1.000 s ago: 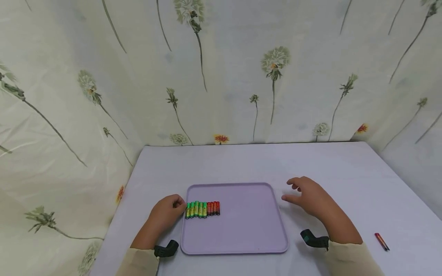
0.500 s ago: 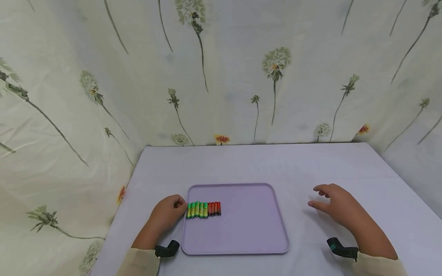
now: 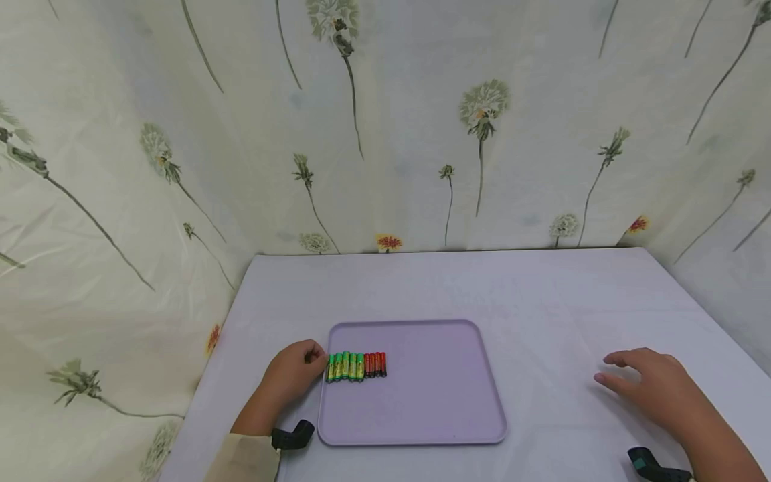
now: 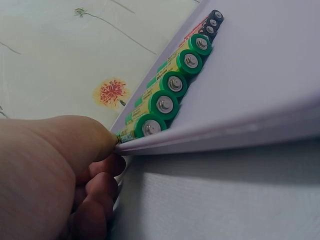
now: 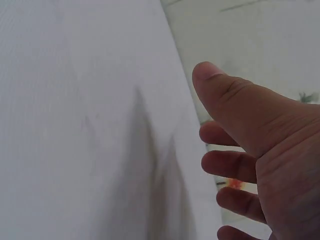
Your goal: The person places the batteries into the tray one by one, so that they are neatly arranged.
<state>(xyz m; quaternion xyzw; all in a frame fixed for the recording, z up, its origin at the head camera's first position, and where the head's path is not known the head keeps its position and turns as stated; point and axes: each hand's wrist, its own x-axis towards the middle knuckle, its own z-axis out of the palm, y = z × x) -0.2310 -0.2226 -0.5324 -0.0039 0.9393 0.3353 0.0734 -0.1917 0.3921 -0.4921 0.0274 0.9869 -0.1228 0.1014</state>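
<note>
A row of several green-and-yellow batteries (image 3: 346, 367) and several thinner red ones (image 3: 375, 365) lies side by side against the left edge of a lilac tray (image 3: 440, 408). At that edge my left hand (image 3: 293, 369) pinches the tray's rim, its thumb on top right beside the end green battery (image 4: 150, 126) and the other fingers curled below. Far to the right of the tray, over the white cloth, is my right hand (image 3: 659, 388). Nothing lies between its thumb and its spread, slightly bent fingers, as the right wrist view (image 5: 290, 165) confirms.
A white cloth (image 3: 542, 288) covers the table. Behind it and on both sides hangs a pale curtain (image 3: 403, 134) printed with dandelions. Black camera mounts are strapped to the left wrist (image 3: 292, 435) and the right wrist (image 3: 659, 468).
My right hand has moved from beside the tray out to the right and nearer. The loose red battery seen there a second ago is hidden from view. My left hand has stayed put.
</note>
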